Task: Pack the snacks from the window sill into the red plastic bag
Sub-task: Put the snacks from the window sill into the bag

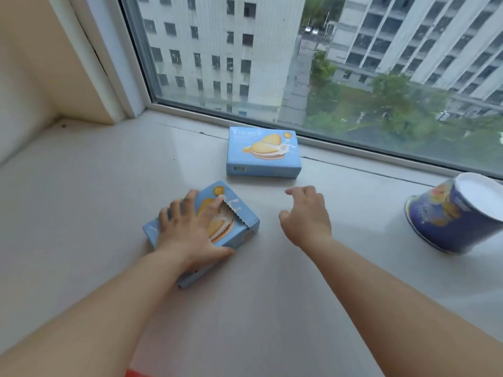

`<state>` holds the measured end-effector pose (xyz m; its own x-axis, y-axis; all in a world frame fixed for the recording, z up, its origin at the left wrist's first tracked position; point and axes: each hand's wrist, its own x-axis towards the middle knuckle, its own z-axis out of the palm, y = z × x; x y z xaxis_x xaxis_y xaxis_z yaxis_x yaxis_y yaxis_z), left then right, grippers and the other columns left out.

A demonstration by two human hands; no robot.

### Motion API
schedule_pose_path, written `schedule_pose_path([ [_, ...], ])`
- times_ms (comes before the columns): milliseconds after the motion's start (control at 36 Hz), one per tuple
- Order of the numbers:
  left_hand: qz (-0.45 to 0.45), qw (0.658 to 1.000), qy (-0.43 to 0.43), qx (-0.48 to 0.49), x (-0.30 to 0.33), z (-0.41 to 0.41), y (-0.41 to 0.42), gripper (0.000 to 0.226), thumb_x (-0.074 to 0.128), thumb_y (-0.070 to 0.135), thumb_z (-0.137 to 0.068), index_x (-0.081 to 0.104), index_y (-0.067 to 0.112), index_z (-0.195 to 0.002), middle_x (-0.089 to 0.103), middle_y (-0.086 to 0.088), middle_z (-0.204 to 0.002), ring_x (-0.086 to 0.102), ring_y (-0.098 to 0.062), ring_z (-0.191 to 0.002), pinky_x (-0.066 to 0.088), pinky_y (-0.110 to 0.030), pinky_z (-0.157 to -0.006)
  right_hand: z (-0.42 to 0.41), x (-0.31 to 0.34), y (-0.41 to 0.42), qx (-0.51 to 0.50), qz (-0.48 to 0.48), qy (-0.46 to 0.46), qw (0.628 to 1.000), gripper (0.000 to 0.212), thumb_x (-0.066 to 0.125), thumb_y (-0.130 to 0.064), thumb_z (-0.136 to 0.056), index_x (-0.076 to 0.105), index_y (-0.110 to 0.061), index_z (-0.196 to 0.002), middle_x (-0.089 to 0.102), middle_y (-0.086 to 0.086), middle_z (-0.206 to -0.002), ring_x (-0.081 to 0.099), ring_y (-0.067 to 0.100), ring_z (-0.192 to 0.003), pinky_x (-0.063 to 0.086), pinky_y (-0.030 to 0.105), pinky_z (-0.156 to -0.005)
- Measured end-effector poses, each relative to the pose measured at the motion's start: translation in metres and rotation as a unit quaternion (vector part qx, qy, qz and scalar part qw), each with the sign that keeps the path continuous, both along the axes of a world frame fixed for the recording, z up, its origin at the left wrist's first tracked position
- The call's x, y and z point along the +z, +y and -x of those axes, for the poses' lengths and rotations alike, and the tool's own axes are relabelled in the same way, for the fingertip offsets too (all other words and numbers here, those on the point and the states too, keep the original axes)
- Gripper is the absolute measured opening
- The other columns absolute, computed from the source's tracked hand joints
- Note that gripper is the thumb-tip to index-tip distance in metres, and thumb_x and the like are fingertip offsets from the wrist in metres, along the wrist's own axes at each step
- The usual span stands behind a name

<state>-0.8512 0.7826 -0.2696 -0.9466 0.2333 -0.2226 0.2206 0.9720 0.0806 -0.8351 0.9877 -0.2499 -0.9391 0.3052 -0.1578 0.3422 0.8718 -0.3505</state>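
Note:
Two light-blue biscuit boxes lie on the white window sill. The near box has a torn, serrated opening in its top. My left hand rests flat on it, fingers spread across the top and thumb at its near side. The far box lies closed by the window frame. My right hand hovers between the two boxes, fingers loosely curled and apart, holding nothing. A dark-blue snack cup lies tipped at the right, its white lid facing up. A sliver of red shows at the bottom edge.
The window pane and its white frame run along the back of the sill, with buildings and trees outside. A cream wall closes the left end.

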Motion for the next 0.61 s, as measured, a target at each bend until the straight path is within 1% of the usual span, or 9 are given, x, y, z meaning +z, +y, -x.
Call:
schedule_pose_path([
  [83,-0.023,1.000,0.010,0.000,-0.005,0.003,-0.001,0.106,0.055,0.079,-0.061,-0.004,0.049,-0.144,-0.004,-0.002,-0.148,0.009,-0.029,-0.134,0.006,-0.044,-0.113,0.028,-0.004,0.002,0.062,-0.089,0.008,0.994,0.058,0.047,-0.023,-0.091,0.026,-0.022,-0.145,0.023,0.001,-0.148,0.025,0.024,-0.132,0.031,0.034,-0.103],
  [139,-0.032,0.999,0.016,-0.005,-0.006,0.003,-0.001,0.105,0.054,0.078,-0.060,-0.005,0.050,-0.143,-0.003,-0.001,-0.148,0.008,-0.029,-0.134,0.005,-0.043,-0.113,0.046,-0.002,0.004,0.092,-0.128,0.002,0.988,0.063,0.047,-0.026,-0.091,0.020,-0.023,-0.148,0.017,0.001,-0.152,0.021,0.024,-0.136,0.028,0.035,-0.106],
  [250,-0.045,0.999,0.016,-0.005,-0.005,0.002,-0.002,0.103,0.055,0.076,-0.062,-0.004,0.051,-0.142,-0.005,0.000,-0.148,0.006,-0.028,-0.135,0.003,-0.042,-0.114,0.085,0.005,0.005,0.139,-0.184,-0.009,0.973,0.069,0.049,-0.029,-0.089,0.016,-0.023,-0.149,0.019,0.002,-0.155,0.020,0.024,-0.140,0.021,0.038,-0.112],
  [333,-0.047,0.999,0.020,-0.007,-0.007,0.003,-0.001,0.102,0.056,0.075,-0.063,-0.004,0.051,-0.142,-0.006,0.001,-0.147,0.005,-0.028,-0.134,0.002,-0.042,-0.113,0.105,0.006,0.003,0.159,-0.198,-0.040,0.966,0.070,0.050,-0.029,-0.088,0.016,-0.023,-0.149,0.019,0.003,-0.154,0.019,0.025,-0.140,0.014,0.043,-0.116],
  [361,-0.049,0.999,0.022,-0.006,-0.008,0.003,-0.001,0.102,0.056,0.075,-0.063,-0.004,0.051,-0.142,-0.007,0.001,-0.147,0.005,-0.028,-0.134,0.002,-0.042,-0.113,0.109,0.004,0.003,0.162,-0.194,-0.049,0.966,0.071,0.052,-0.030,-0.087,0.017,-0.022,-0.148,0.017,0.003,-0.154,0.018,0.025,-0.141,0.014,0.043,-0.116],
  [444,-0.053,0.998,0.024,-0.008,-0.010,0.004,-0.001,0.101,0.056,0.074,-0.063,-0.004,0.052,-0.142,-0.008,0.002,-0.147,0.004,-0.027,-0.134,0.000,-0.042,-0.114,0.111,-0.008,0.003,0.161,-0.189,-0.039,0.968,0.076,0.055,-0.037,-0.085,0.015,-0.020,-0.147,0.015,0.003,-0.154,0.017,0.026,-0.140,0.023,0.040,-0.112],
  [528,-0.058,0.998,0.028,-0.007,-0.010,0.003,-0.002,0.101,0.056,0.073,-0.064,-0.005,0.052,-0.141,-0.008,0.005,-0.146,0.004,-0.027,-0.134,0.000,-0.041,-0.113,0.105,-0.014,0.003,0.163,-0.213,0.002,0.963,0.074,0.054,-0.045,-0.083,0.020,-0.020,-0.143,0.022,0.005,-0.149,0.023,0.028,-0.135,0.026,0.038,-0.107],
  [611,-0.054,0.998,0.018,-0.005,-0.009,0.002,-0.002,0.102,0.057,0.073,-0.064,-0.006,0.052,-0.142,-0.008,0.004,-0.147,0.002,-0.028,-0.134,0.000,-0.041,-0.113,0.097,-0.007,0.009,0.171,-0.222,0.002,0.960,0.075,0.055,-0.049,-0.081,0.023,-0.022,-0.143,0.026,0.006,-0.147,0.025,0.028,-0.134,0.027,0.038,-0.106],
])
